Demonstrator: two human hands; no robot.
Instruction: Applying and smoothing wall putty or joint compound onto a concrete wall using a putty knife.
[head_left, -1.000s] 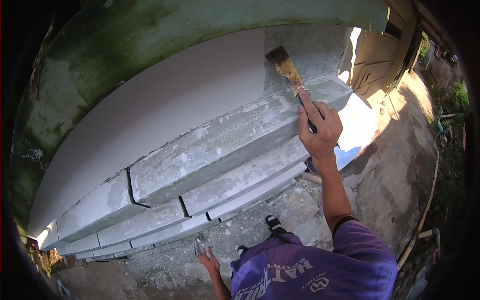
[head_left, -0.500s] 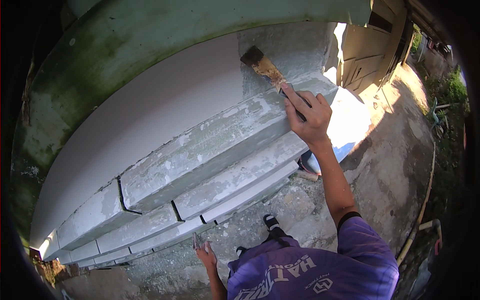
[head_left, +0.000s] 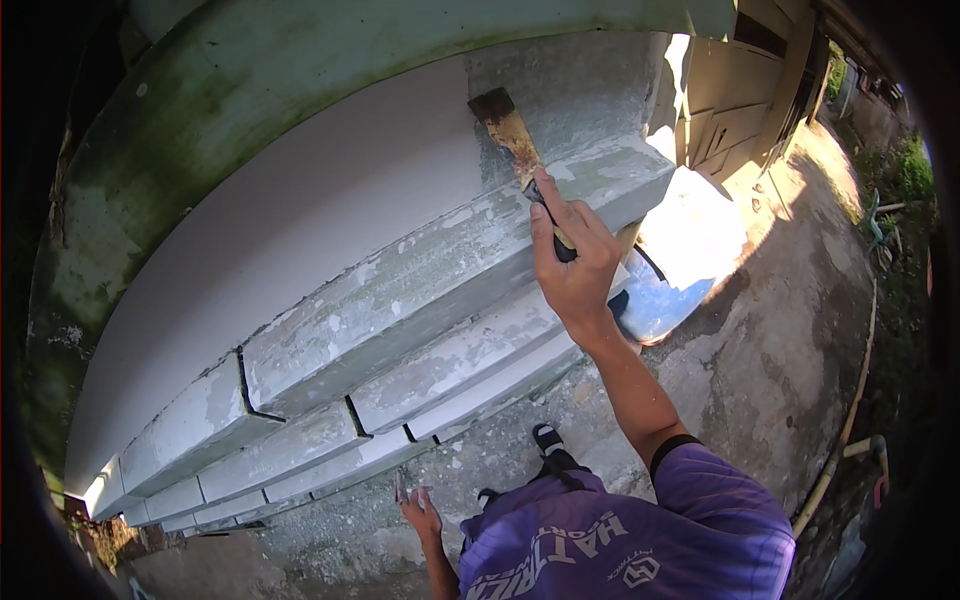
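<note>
My right hand [head_left: 582, 245] grips a paint scraper [head_left: 512, 140] by its black handle, the index finger stretched along it. The scraper's rusty, yellowed blade ends in a dark edge. That edge lies over the border between the white part of the wall [head_left: 330, 170] and its bare grey part [head_left: 570, 90]. Below the blade runs a ledge [head_left: 420, 270] with flaking, patchy paint. My left hand [head_left: 422, 512] hangs low beside my body, fingers apart, and appears to hold nothing.
More stepped ledges [head_left: 470, 360] lie under the top one, cut by dark gaps. A green, stained overhang [head_left: 330, 70] curves above the wall. Past my right hand stands a blue and white rounded object [head_left: 670, 290] in bright sun. Rough concrete [head_left: 750, 370] lies underfoot, with a pipe [head_left: 850, 420] along its right side.
My right hand and the scraper have moved left, and the scraper now stands more upright. My left hand has shifted slightly downward.
</note>
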